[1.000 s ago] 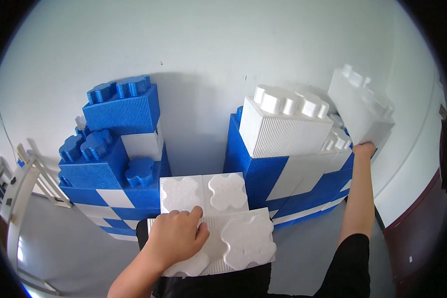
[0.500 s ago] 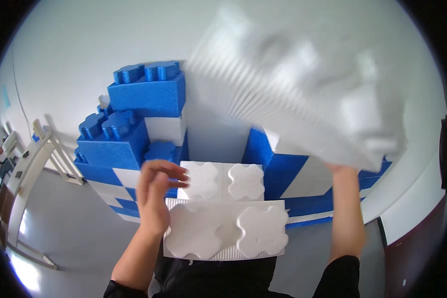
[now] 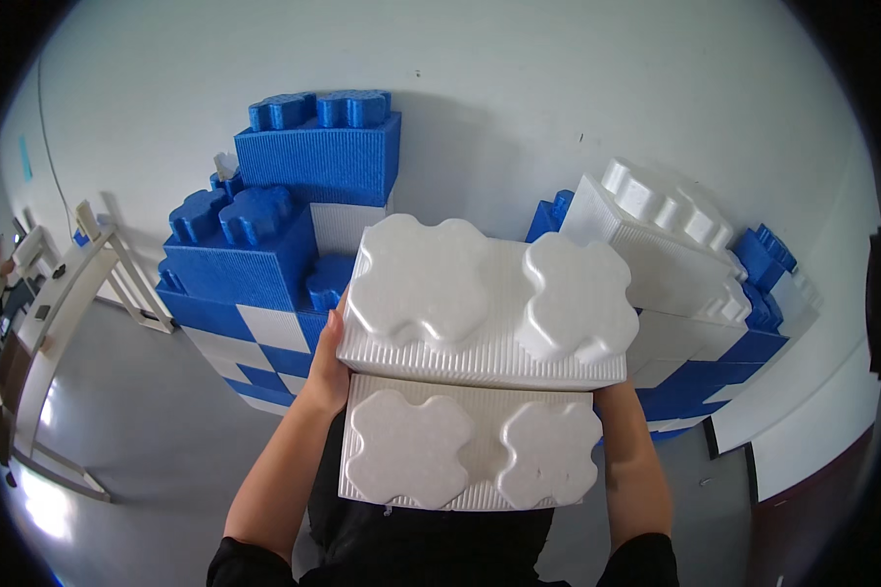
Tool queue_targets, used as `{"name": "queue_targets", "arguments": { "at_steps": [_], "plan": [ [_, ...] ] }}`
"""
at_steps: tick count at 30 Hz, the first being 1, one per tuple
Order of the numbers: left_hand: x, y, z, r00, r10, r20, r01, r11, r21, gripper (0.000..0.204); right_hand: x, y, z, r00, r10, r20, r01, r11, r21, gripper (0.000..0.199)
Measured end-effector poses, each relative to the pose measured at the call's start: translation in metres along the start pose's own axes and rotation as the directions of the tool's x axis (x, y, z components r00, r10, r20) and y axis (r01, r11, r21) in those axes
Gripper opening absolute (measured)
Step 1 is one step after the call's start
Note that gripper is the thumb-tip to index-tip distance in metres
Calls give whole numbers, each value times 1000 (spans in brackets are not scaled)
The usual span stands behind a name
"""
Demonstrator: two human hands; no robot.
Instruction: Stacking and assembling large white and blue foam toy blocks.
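A large white toy building block [image 3: 504,293] with two clover-shaped studs on top is held out in front of me. My left hand [image 3: 330,364] grips its left end, thumb showing along the side. My right hand [image 3: 613,391] is at its lower right corner, with the fingers mostly hidden by the block. Closer to my body, a second white block [image 3: 475,460] of the same kind lies studs up, just below the held one in view. Whether the two blocks touch, I cannot tell.
Against the wall, blue and white blocks form a stepped stack [image 3: 264,259] on the left. Another stack on the right is topped by a white block [image 3: 646,230]. A white frame-like table [image 3: 64,313] stands at far left, with a person [image 3: 0,264] beyond it.
The raised white block has come down from the upper right to the middle. My left hand, loose beside the nearer blocks before, has taken hold of its left end.
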State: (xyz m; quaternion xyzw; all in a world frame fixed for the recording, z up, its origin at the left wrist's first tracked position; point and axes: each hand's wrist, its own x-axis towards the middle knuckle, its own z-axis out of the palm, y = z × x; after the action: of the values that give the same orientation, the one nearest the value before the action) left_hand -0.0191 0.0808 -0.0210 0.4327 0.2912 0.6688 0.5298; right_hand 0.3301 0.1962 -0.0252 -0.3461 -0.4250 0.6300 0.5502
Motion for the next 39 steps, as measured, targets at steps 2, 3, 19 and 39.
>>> {"name": "queue_targets", "arguments": {
  "at_steps": [2, 3, 19, 39],
  "plan": [
    [-3, -7, -7, 998, 57, -22, -55, 996, 74, 75, -16, -4, -8, 999, -19, 32, 19, 1000, -6, 50],
    [-7, -10, -17, 998, 59, 11, -60, 996, 69, 77, -23, -2, -7, 997, -31, 71, 31, 1000, -2, 55],
    [-14, -5, 2, 997, 40, 63, -41, 999, 21, 99, -87, 8, 21, 982, 48, 182, -65, 994, 85, 62],
    [-40, -4, 16, 986, 18, -167, -34, 995, -94, 74, -110, -6, 50, 999, -32, -15, 31, 998, -51, 55]
  ]
}}
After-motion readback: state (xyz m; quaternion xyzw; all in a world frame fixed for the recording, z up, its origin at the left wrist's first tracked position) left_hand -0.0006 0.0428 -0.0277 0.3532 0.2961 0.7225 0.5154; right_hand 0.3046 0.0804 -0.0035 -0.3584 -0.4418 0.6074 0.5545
